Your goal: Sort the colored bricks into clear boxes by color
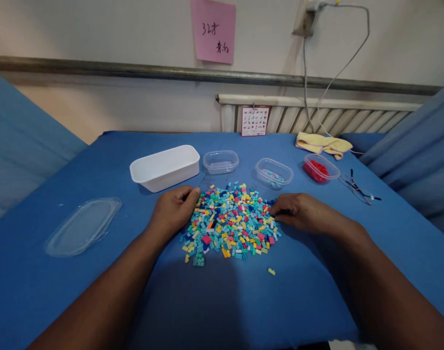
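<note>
A heap of small building bricks (231, 221) in turquoise, yellow, pink, white and dark blue lies on the blue cloth. My left hand (176, 206) rests against the heap's upper left edge, thumb and fingers curled together; what they hold, if anything, is hidden. At the right edge, my right hand (298, 211) reaches into the bricks with thumb and fingertips drawn into a pinch. Whether a brick sits between those fingertips is too small to tell. One loose pale yellow brick (272, 271) lies apart, in front of the heap.
Behind the heap stand a white tub (165, 182), a clear container (221, 167), a second clear container (274, 182) with several turquoise bricks, and a container of red bricks (319, 170). Clear lids (83, 226) lie left. Glasses (358, 188) and a yellow cloth (324, 144) are right.
</note>
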A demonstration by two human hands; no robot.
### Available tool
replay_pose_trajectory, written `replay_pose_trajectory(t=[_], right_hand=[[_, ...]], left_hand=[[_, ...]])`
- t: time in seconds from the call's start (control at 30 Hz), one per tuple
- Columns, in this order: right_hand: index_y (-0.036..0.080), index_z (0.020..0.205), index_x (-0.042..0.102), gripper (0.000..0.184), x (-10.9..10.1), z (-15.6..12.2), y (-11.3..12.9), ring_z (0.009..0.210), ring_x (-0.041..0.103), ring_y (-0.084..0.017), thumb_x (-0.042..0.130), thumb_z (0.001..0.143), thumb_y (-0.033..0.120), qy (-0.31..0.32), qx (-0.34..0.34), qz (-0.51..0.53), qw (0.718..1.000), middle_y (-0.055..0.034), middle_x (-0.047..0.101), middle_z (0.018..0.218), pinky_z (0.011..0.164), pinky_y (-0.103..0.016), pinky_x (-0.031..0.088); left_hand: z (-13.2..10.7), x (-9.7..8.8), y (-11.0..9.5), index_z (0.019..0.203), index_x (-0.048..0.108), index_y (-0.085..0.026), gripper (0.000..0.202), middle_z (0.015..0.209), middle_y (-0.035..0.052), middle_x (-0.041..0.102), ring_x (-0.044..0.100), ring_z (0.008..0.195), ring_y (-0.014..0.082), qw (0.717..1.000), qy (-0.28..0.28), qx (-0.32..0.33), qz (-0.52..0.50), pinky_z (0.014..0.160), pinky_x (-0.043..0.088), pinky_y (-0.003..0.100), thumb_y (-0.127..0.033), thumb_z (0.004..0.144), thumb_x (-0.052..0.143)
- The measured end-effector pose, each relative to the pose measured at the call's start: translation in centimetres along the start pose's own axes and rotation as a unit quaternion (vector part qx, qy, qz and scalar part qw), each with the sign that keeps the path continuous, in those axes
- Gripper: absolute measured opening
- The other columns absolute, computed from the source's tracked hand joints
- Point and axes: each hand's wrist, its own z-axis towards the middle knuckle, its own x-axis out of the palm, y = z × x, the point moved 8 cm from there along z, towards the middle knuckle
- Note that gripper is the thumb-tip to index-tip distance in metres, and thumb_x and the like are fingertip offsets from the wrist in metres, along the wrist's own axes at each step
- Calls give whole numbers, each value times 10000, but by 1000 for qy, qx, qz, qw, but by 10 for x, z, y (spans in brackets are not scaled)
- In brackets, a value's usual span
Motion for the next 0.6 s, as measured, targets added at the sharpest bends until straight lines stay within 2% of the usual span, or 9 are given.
replay_pose_trajectory(t=[0.17,0.33,0.6], right_hand=[[264,1111,805,283,-5,-1,0,905,743,-213,621,923,158,-21,21,-19,999,-43,812,1037,825,-320,546],[238,1122,779,321,-20,-7,5,822,694,-201,591,878,146,-64,18,-21,998,-48,766,973,759,-310,530],[233,1173,752,361,0,-1,18,946,712,-220,558,900,100,3,-40,-37,999,-72,756,1081,857,-336,534]], left_hand=[[0,1,2,752,673,-203,491,665,-7,591,528,674,176,1000,0,1,1,581,339,265,-604,1001,537],[-1,1,-1,767,690,-207,478,671,-5,607,565,691,184,1000,-1,6,5,599,353,273,-590,1006,532],[-1,1,1,780,700,-212,463,667,-13,594,539,667,174,1000,1,-1,0,598,349,279,-586,1005,543]])
